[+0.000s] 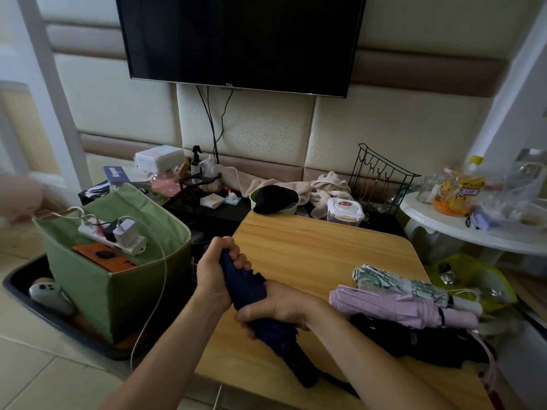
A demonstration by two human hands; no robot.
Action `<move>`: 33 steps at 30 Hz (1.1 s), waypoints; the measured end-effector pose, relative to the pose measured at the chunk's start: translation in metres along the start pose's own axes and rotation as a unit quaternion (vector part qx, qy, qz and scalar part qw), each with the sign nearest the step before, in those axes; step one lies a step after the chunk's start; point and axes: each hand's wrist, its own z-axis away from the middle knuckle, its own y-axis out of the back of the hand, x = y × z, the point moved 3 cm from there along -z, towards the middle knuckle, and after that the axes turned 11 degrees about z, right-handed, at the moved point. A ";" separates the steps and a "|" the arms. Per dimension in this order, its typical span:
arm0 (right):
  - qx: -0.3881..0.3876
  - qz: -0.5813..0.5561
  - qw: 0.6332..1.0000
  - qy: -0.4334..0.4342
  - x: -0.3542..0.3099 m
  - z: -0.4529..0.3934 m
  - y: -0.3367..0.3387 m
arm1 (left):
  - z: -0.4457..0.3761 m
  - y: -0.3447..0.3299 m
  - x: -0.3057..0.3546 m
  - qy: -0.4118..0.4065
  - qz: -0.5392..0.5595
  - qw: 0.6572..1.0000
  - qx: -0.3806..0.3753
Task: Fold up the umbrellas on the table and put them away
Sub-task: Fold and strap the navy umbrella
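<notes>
Both hands clench a navy folding umbrella [251, 294] above the near left part of a wooden folding surface [319, 250]. The left hand [217, 275] wraps its grip around the canopy's far tip end, fingers curled over the gathered fabric; the right hand [276, 307] closes its grip around the middle of the bundle, just toward the person from the left. The umbrella's black handle [305, 371] points down past the right grip toward the near edge of the surface.

To the right of the grips, three more umbrellas lie side by side on the surface, collapsed but loosely wrapped: a black umbrella [414, 338] nearest, a lilac umbrella [399, 306] beyond it, and a leaf-print umbrella [396, 281] farthest. Well to the left of the grips, on the floor, a green fabric bin [118, 288] carries a power strip [115, 235] with chargers and an orange phone [102, 257].

The work looks midway: the navy canopy is bunched, not visibly strapped. Should either grip loosen before the strap is fastened, the folds would likely spring apart and the pleating need redoing. A hard twist could strain the ribs under the cloth. Swinging the handle rightward risks nudging the black umbrella, which lies close to the near right edge, off the surface.
</notes>
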 end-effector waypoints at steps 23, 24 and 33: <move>0.254 0.477 0.828 -0.147 0.028 0.111 0.093 | 0.040 -0.008 -0.086 0.102 -0.293 0.945 0.103; 0.264 0.474 0.824 -0.164 0.039 0.123 0.102 | 0.050 -0.014 -0.104 0.140 -0.340 0.925 0.096; 0.310 0.457 0.801 -0.232 0.119 0.192 0.146 | 0.147 -0.091 -0.227 0.464 -0.313 0.828 0.021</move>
